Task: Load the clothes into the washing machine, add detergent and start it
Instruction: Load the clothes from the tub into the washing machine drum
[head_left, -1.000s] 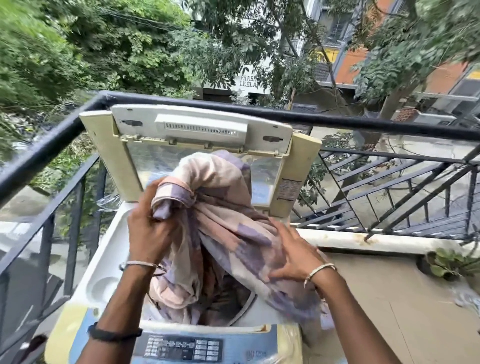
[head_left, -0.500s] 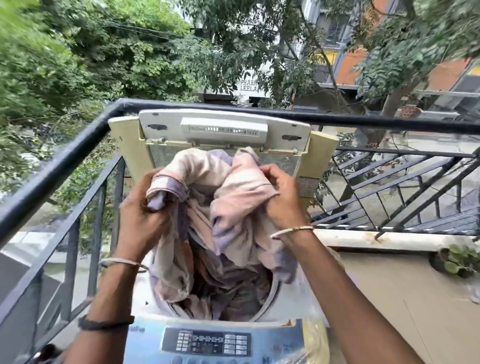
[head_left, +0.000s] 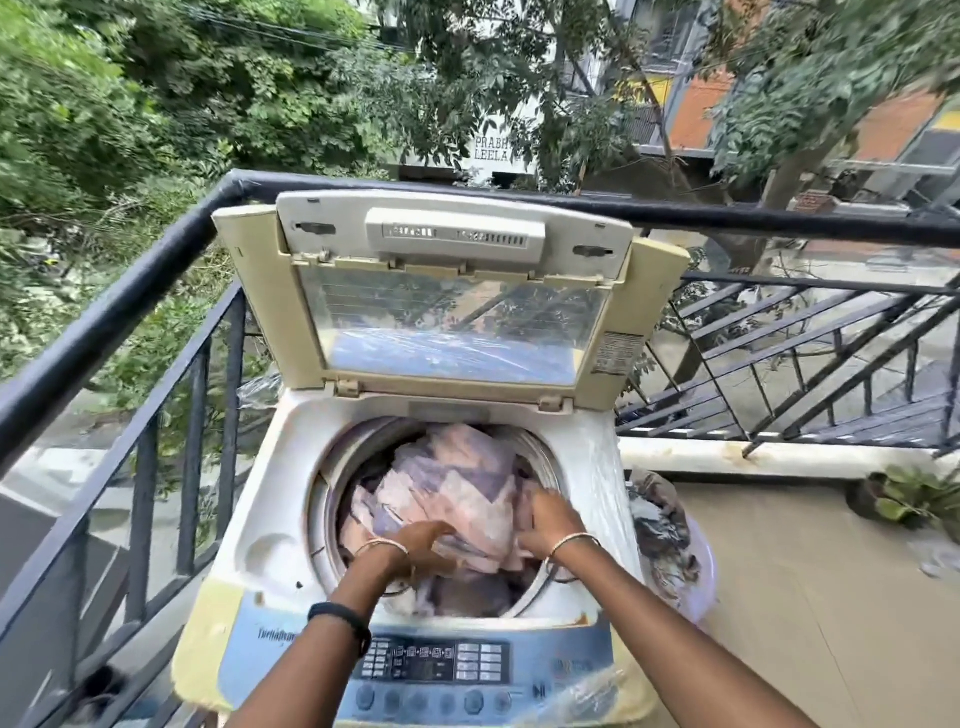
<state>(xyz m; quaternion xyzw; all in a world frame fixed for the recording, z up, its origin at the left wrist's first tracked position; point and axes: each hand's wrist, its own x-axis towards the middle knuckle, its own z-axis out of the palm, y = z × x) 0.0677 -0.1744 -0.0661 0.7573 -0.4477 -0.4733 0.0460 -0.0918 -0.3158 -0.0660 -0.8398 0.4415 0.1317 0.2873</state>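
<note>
A top-loading washing machine stands on a balcony with its lid raised upright. A pink and purple checked cloth lies bunched inside the drum. My left hand presses on the cloth's near edge with fingers curled into it. On the cloth's right side my right hand rests, fingers down in the fabric. Both wrists wear thin bangles. The control panel with buttons runs along the machine's front.
A black metal railing wraps the balcony at left and behind the machine. A pale tub with more clothes sits on the floor right of the machine. A potted plant stands at the far right by the low ledge.
Both hands have gone from holding the cloth up in front of the lid to pushing it down into the drum. The view has tilted down and the lid is now fully visible.
</note>
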